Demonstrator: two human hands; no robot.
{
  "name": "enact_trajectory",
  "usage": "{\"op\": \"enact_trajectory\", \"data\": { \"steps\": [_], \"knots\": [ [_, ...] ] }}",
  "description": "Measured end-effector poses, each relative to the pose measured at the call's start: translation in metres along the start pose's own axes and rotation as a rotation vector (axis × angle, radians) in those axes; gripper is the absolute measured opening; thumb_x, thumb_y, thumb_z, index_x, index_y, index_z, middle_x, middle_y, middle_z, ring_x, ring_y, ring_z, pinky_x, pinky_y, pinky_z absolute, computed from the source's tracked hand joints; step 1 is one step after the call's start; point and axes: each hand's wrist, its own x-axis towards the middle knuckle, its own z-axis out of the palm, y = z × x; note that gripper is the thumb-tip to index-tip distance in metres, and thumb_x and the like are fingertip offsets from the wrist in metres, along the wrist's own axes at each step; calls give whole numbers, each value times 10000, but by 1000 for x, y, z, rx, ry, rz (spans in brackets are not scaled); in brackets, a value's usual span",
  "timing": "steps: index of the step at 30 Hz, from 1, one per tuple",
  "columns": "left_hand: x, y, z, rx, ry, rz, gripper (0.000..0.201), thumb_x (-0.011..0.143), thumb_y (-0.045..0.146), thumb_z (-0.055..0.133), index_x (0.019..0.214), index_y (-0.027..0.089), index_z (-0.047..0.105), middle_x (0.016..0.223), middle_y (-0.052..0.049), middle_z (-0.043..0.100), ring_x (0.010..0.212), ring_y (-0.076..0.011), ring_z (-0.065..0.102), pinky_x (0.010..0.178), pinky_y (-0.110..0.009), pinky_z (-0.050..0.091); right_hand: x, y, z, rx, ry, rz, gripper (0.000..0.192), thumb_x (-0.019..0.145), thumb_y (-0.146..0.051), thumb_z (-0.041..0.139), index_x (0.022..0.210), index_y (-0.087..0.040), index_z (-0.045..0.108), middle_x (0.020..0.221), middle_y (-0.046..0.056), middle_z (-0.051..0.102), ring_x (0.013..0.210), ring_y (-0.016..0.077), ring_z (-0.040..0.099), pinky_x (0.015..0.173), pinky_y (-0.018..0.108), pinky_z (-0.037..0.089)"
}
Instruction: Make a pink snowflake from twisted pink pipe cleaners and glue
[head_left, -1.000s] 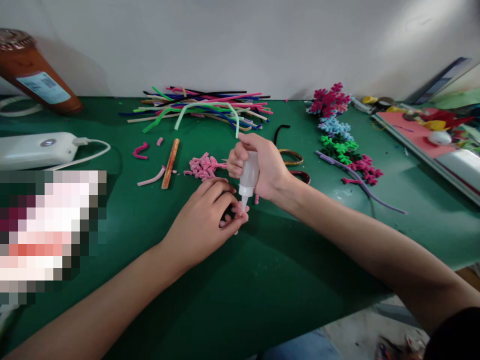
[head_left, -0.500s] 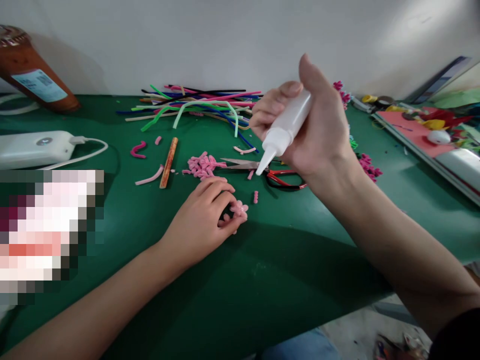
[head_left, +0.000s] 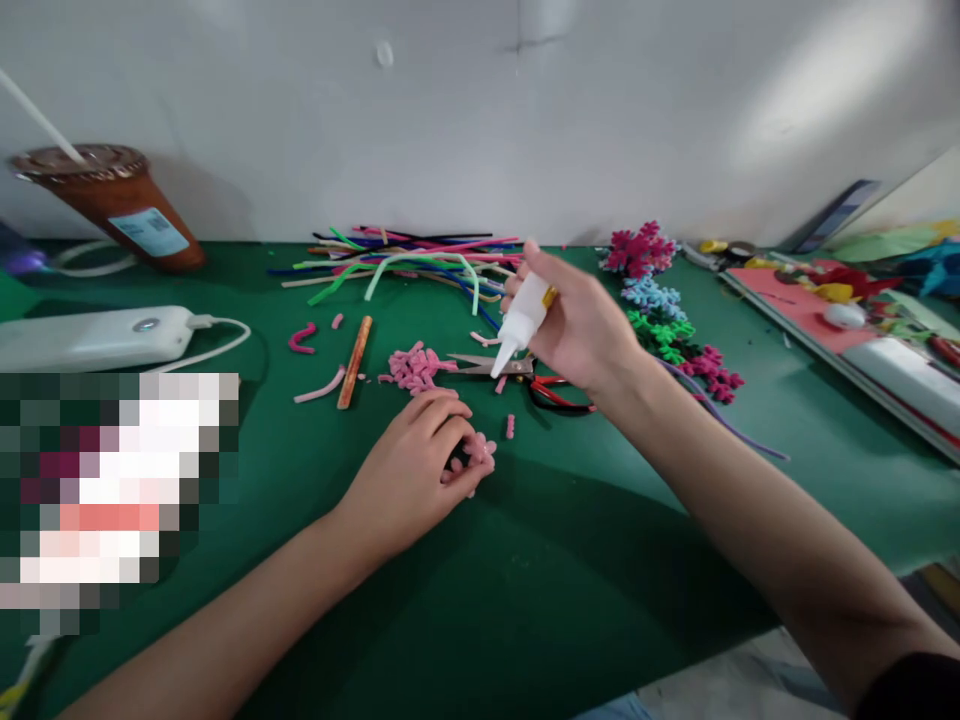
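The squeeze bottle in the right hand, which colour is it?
White squeeze bottle, seen in the head view.

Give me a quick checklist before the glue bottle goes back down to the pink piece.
1. Right hand grips the glue bottle: ok.
2. Nozzle pointing down: ok.
3. Left hand pins the pink piece on the green mat: ok.
4. Nozzle directly over the piece: not ok, it sits above the scissors.
5. Glue at the tip: cannot tell.
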Motion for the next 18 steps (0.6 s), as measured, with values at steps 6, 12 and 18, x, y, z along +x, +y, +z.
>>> {"op": "enact_trajectory", "data": {
  "steps": [6,12,18],
  "knots": [
    [-1,2,-4,-24,11,4,122,858,272,561,805,171,604,1017,-76,610,1080,-225,515,955,-406,450,19,29,-22,-328,70,1,464,709,-586,662,612,-183,456,564,-47,434,454,57,372,396,188,303],
    [-2,2,-5,-37,17,4,114,855,266,561,807,176,612,1010,-75,609,1060,-228,523,935,-417,462,20,27,-27,-309,77,106,374,748,-523,672,754,-155,606,594,-17,526,442,58,446,336,161,332],
    [-3,2,-4,-50,14,3,138,838,312,605,810,177,609,1026,-76,607,1073,-237,523,919,-419,473,1,24,-39,-69,-52,392,116,812,-267,665,818,-152,653,886,57,682,772,117,644,681,187,587]
  ]
}}
